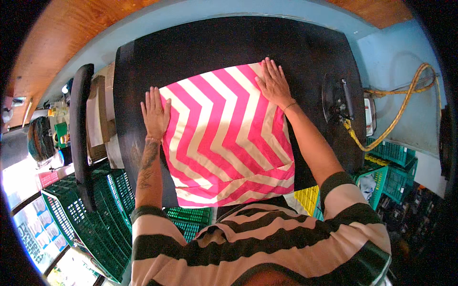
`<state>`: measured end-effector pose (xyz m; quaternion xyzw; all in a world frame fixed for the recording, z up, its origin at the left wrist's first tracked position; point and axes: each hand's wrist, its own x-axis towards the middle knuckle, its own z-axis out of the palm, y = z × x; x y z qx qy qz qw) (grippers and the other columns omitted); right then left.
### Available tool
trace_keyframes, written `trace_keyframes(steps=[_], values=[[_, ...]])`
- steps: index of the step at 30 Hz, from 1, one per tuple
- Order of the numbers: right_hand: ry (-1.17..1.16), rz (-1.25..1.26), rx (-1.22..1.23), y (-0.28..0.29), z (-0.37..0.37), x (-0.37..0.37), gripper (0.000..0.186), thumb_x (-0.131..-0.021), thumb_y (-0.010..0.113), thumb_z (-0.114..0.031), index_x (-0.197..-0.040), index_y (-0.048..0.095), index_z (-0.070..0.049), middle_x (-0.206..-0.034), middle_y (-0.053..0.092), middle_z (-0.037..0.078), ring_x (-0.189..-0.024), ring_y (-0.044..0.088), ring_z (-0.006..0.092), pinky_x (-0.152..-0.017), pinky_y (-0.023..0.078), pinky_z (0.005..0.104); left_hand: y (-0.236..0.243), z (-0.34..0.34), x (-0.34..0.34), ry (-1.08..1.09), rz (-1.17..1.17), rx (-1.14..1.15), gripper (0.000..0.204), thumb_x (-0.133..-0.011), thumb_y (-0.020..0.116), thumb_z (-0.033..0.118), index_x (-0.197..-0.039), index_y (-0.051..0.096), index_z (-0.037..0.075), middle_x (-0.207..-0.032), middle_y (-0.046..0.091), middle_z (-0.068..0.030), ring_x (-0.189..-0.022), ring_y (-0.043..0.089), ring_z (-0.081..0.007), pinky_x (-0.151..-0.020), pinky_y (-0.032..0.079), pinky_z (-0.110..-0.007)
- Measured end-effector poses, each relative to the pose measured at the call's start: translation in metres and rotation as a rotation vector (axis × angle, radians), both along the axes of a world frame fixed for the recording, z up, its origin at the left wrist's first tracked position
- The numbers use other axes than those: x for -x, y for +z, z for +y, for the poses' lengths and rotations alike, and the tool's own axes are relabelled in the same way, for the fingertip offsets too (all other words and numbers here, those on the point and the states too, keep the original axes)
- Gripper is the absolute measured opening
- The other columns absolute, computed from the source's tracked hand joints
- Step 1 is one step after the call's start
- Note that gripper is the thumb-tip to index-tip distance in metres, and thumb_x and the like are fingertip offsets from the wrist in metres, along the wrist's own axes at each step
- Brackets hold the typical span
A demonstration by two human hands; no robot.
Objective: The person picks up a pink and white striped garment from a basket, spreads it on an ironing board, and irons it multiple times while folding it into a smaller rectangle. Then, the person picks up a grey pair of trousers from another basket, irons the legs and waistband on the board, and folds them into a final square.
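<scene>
Black padding [200, 45] carries chevron cloth [226, 136], left hand [155, 114] and right hand [275, 86] at its edges, fingers [152, 98] flat, thumbs [167, 107] apart.

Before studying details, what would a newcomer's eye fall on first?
A pink-and-cream zigzag cloth stands out, spread on the black surface with the left hand and right hand flat at its far corners. Off to the right is an iron with a yellow cord.

A pale blue wall [272, 8] runs along the far edge of the black-covered desk [200, 50], a brown wood-grained surface [71, 35] shows beyond its far left corner, green crates [88, 229] stand by its near left corner, and bright light glares past them.
</scene>
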<state>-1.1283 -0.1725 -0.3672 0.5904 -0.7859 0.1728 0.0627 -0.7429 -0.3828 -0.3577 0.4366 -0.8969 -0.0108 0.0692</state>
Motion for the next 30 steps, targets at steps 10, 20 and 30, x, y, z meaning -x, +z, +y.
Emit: trace_keyframes(steps=[10,20,30], values=[[-0.797,-0.153,-0.118,0.111,0.194,0.147,0.068,-0.088,0.061,-0.061,-0.111,0.063,0.003,-0.085,0.065,0.023,-0.08,0.065,0.0377,-0.074,0.052,0.0489,0.032,0.036,0.116,-0.292,0.234,-0.101,0.052,-0.093,0.062,0.032,-0.141,0.05,0.016,-0.151,0.043,-0.008,-0.143,0.034,-0.032,-0.113,0.023,-0.061],[-0.553,-0.834,-0.26,0.162,0.126,0.085,0.051,-0.084,0.072,-0.057,-0.084,0.065,-0.006,-0.063,0.058,0.001,-0.049,0.056,0.0137,-0.045,0.043,0.0295,-0.003,0.088,0.26,-0.774,0.35,-0.127,0.051,-0.1,0.051,0.031,-0.148,0.044,0.017,-0.158,0.033,-0.0072,-0.148,0.026,-0.0286,-0.117,0.019,-0.058],[-0.407,-0.484,-0.278,0.104,-0.028,-0.033,0.074,-0.075,0.064,-0.074,-0.095,0.074,-0.003,-0.096,0.07,0.026,-0.096,0.068,0.0421,-0.084,0.053,0.0467,0.001,-0.025,-0.017,-0.247,-0.04,0.043,0.055,-0.103,0.039,0.038,-0.151,0.037,0.01,-0.157,0.035,-0.0098,-0.146,0.03,-0.0303,-0.117,0.021,-0.054]])
